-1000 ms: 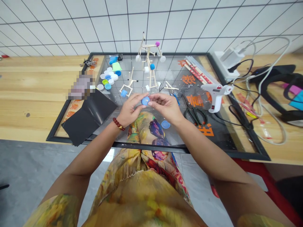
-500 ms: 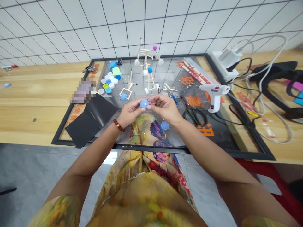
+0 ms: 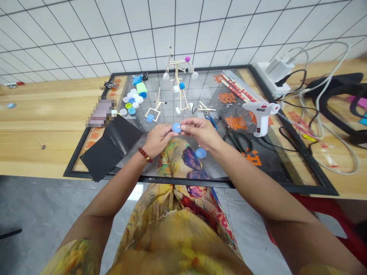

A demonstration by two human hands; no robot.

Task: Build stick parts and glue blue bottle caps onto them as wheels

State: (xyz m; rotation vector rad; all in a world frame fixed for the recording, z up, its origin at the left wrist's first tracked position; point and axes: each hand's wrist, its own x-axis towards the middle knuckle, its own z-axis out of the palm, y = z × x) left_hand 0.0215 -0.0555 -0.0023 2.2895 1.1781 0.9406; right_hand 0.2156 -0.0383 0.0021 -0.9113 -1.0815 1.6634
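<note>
A round blue bottle cap (image 3: 176, 127) is pinched at its left edge between the thumb and fingers of my left hand (image 3: 159, 138). My right hand (image 3: 202, 131) is closed at the cap's right side, its fingertips at a small pale piece near the cap's middle; I cannot make out what that piece is. Below my right hand, another blue cap (image 3: 201, 153) lies on the glass-topped board. Beyond my hands stand a stick frame (image 3: 156, 110) with a blue block at one corner and a taller stick figure (image 3: 180, 88) with caps and coloured knobs.
Several caps (image 3: 133, 100) lie at the left, near a black sheet (image 3: 111, 147). On the right are scissors (image 3: 236, 139), a white glue gun (image 3: 261, 116), packaged sticks (image 3: 239, 88) and a power strip (image 3: 271, 80) with cables. A tiled wall (image 3: 195, 34) stands behind.
My right fingertips have moved in over the cap's right part, onto the pale piece at its middle. The cap has tilted slightly. The view has shifted a little.
</note>
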